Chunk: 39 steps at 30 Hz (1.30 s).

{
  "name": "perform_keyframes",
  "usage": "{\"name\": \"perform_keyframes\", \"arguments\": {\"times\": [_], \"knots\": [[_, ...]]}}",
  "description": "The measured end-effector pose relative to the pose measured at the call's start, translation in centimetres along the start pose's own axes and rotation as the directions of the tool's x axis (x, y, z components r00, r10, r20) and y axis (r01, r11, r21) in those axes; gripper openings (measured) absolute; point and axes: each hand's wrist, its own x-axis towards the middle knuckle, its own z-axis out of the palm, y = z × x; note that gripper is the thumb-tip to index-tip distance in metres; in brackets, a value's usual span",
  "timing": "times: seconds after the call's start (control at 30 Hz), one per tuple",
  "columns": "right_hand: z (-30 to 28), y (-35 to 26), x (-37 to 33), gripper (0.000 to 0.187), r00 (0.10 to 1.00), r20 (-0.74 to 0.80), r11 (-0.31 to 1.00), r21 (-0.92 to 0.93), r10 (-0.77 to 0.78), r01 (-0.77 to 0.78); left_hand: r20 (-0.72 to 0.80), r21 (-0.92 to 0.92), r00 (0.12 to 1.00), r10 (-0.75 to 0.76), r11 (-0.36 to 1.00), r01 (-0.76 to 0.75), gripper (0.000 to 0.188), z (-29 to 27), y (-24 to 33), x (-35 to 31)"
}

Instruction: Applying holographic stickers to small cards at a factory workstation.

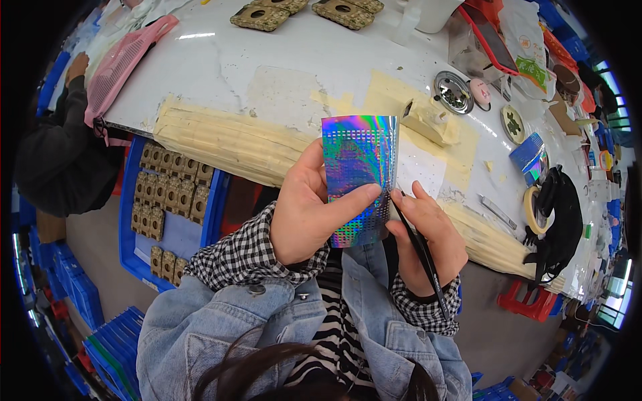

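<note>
My left hand is closed on a shiny holographic sticker sheet, its thumb lying across the front. Small square cut-outs run in rows over the sheet, which stands nearly upright above the table's near edge. On the sheet's right side, my right hand grips a pair of black tweezers with thumb and fingers. Their tips point up toward the sheet's right edge; whether they hold a sticker is too small to tell.
Camouflage-patterned cases lie at the far side of the table. A blue crate with several more stands at left, near a pink mesh basket and another person's arm. Rightward lie a round metal dish, metal tweezers and a tape roll.
</note>
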Motion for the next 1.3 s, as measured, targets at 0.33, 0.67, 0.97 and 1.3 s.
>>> {"name": "perform_keyframes", "arguments": {"times": [0.33, 0.67, 0.97, 1.3], "knots": [[0.16, 0.15, -0.1, 0.036, 0.999, 0.0, 0.998, -0.042, -0.043, 0.043, -0.006, -0.074, 0.997, -0.082, 0.994, 0.081, 0.048, 0.03, 0.21, 0.12], [-0.29, 0.39, -0.83, 0.038, 0.972, 0.096, 0.947, -0.222, -0.214, 0.231, 0.027, -0.267, 0.974, -0.227, 0.937, 0.225, 0.042, 0.2, 0.35, 0.36], [-0.23, 0.48, -0.9, 0.041, 0.973, 0.095, 0.951, -0.21, -0.213, 0.228, 0.046, -0.239, 0.972, -0.228, 0.943, 0.233, 0.043, 0.0, 0.17, 0.38], [-0.2, 0.55, -0.97, 0.039, 0.987, 0.002, 0.979, -0.129, -0.161, 0.16, 0.039, -0.289, 0.972, -0.231, 0.929, 0.232, 0.044, 0.21, 0.29, 0.48]]}}
